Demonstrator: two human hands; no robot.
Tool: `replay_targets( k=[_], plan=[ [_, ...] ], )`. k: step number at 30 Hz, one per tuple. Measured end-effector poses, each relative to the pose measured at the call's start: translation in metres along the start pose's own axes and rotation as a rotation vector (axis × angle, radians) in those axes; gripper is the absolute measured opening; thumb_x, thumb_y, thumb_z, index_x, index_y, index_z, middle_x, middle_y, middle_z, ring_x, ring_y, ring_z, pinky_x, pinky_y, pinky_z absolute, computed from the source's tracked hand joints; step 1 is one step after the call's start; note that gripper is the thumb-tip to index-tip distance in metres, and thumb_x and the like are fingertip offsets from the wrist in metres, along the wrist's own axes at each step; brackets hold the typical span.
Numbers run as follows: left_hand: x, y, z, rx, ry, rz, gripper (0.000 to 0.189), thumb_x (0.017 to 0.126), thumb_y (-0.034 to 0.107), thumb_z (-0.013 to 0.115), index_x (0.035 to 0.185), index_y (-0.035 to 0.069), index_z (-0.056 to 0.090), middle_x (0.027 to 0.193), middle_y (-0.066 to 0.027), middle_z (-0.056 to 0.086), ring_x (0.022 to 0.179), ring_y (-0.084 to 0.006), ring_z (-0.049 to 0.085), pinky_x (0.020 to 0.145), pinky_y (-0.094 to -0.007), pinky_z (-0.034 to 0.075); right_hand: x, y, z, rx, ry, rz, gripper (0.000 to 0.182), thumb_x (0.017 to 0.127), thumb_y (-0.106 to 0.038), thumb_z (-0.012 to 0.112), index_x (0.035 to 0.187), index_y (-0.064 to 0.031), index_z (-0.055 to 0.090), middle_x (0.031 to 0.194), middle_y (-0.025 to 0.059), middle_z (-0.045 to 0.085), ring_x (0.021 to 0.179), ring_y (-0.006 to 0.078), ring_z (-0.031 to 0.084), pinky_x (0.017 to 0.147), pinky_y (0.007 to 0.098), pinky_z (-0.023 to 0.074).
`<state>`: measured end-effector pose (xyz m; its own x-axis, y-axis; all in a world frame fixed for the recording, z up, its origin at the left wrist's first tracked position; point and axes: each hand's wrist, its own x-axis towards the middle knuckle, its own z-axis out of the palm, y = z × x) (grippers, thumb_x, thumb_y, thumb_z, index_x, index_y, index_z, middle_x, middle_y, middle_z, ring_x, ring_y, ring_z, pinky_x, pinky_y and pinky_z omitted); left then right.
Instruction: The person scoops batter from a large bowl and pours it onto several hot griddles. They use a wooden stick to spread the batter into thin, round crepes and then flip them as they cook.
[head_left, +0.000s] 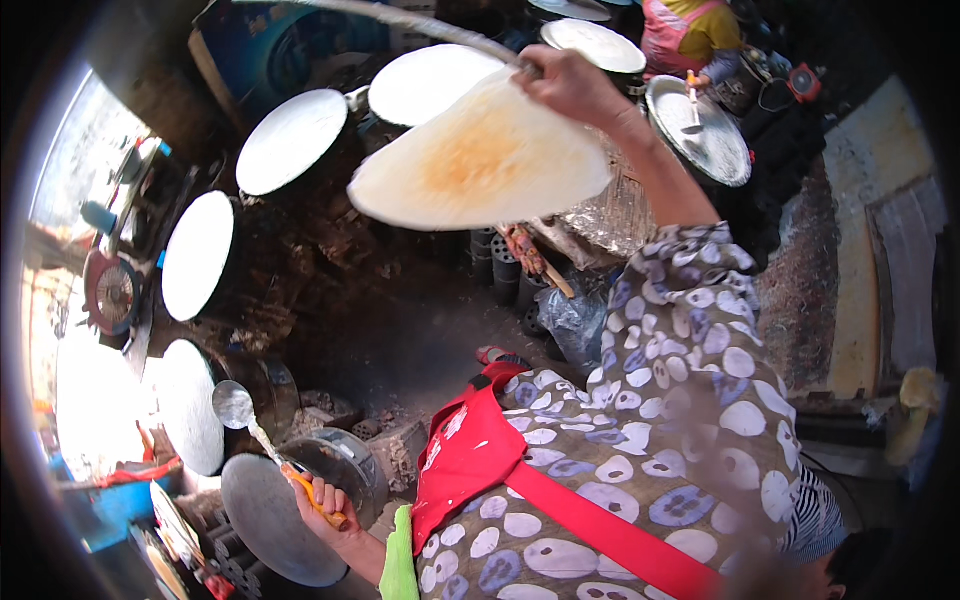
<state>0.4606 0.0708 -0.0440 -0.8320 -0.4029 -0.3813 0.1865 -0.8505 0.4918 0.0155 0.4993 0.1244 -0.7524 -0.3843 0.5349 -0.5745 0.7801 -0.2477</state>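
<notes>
My right hand (562, 82) is raised at the top centre. It is closed on the upper edge of a large thin flatbread (487, 161), browned in its middle, and on the end of a long pale stick (427, 26). The flatbread hangs folded. At lower left my left hand (326, 506) grips the orange handle of a metal ladle (234, 405), whose round bowl is smeared with white. Under this hand lies a bare grey round griddle (274, 525). Beside the ladle's bowl is a white-coated griddle (191, 409).
More white-coated griddles (199, 255) curve round the left and top. At top right, a person in a pink apron (675, 34) holds a tool over another griddle (720, 142). Perforated coal briquettes (505, 262) and a plastic bag (574, 315) lie mid-floor. A fan (114, 291) stands left.
</notes>
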Motion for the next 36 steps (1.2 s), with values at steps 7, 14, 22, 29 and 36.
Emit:
replay_targets(
  k=[7, 14, 22, 29, 36],
  plan=[
    [0.058, -0.030, 0.047, 0.067, -0.068, -0.156, 0.033, 0.100, 0.030, 0.038, 0.099, 0.001, 0.053, 0.059, -0.0006, 0.044, 0.040, -0.0062, 0.034, 0.037, -0.0203, 0.029, -0.049, 0.081, -0.045, -0.521, -0.082, -0.105, 0.010, 0.082, -0.013, 0.053, 0.080, -0.0050, 0.059, 0.077, 0.0123, 0.065, 0.068, 0.0267, 0.066, 0.060, 0.0385, 0.0535],
    [0.073, -0.036, 0.087, 0.129, -0.085, -0.220, 0.030, 0.099, 0.028, 0.038, 0.099, 0.001, 0.052, 0.057, 0.0008, 0.040, 0.039, -0.0054, 0.033, 0.036, -0.0193, 0.029, -0.192, 0.090, 0.068, -0.357, -0.214, 0.134, 0.008, 0.073, -0.007, 0.060, 0.077, -0.0051, 0.054, 0.074, 0.0111, 0.054, 0.060, 0.0249, 0.059, 0.052, 0.0339, 0.0496],
    [0.042, -0.059, 0.088, 0.055, 0.036, -0.131, 0.032, 0.100, 0.031, 0.037, 0.098, 0.001, 0.049, 0.058, -0.0001, 0.039, 0.040, -0.0068, 0.035, 0.037, -0.0204, 0.030, -0.240, 0.002, 0.178, 0.211, -0.345, 0.200, 0.027, 0.080, -0.034, 0.061, 0.085, -0.0077, 0.057, 0.082, 0.0132, 0.056, 0.073, 0.0317, 0.060, 0.062, 0.0413, 0.0492],
    [-0.009, -0.042, 0.060, -0.125, 0.158, 0.151, 0.026, 0.098, 0.030, 0.040, 0.103, 0.006, 0.049, 0.059, 0.0010, 0.040, 0.039, -0.0081, 0.037, 0.036, -0.0226, 0.032, -0.154, -0.162, 0.242, 0.537, -1.154, -0.007, 0.032, 0.087, -0.036, 0.054, 0.081, -0.0052, 0.059, 0.076, 0.0151, 0.063, 0.077, 0.0341, 0.061, 0.069, 0.0438, 0.0466],
    [-0.161, -0.095, 0.043, -0.156, 0.764, 0.589, 0.022, 0.097, 0.031, 0.045, 0.100, 0.010, 0.048, 0.064, 0.0008, 0.041, 0.045, -0.0079, 0.039, 0.044, -0.0229, 0.034, -0.196, -0.210, 0.311, 0.361, -1.298, -0.916, 0.030, 0.084, -0.035, 0.058, 0.075, -0.0064, 0.058, 0.073, 0.0152, 0.061, 0.074, 0.0346, 0.061, 0.065, 0.0441, 0.0472]
  ],
)
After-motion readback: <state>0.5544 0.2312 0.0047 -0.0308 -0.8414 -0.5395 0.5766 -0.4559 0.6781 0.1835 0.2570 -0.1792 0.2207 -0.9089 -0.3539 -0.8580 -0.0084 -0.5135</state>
